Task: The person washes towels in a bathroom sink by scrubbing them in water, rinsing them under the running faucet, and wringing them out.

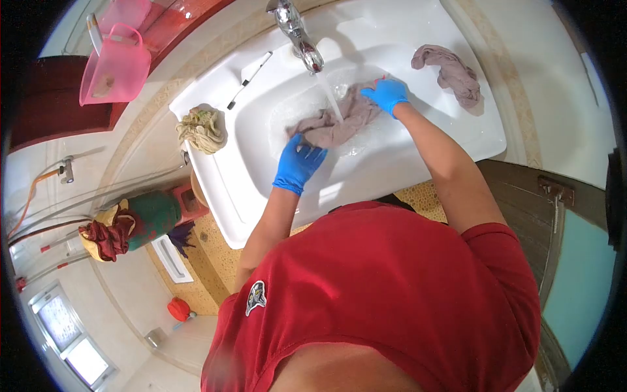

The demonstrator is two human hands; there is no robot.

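Note:
A wet mauve cloth (339,123) lies stretched across the basin of the white sink (251,140), under water running from the chrome faucet (302,42). In a blue glove, my left hand (298,163) has its fingers closed on the cloth's near left end. My right hand (388,96), gloved in blue too, grips the far right end, with the fingertips partly hidden by the fabric. Some water stands in the basin around the cloth.
A second mauve cloth (449,73) lies bunched on the sink's right ledge. On the left ledge are a crumpled pale yellowish cloth (200,130) and a black-and-white marker (250,80). A pink basket (115,68) hangs at upper left; a green barrel (155,219) stands below.

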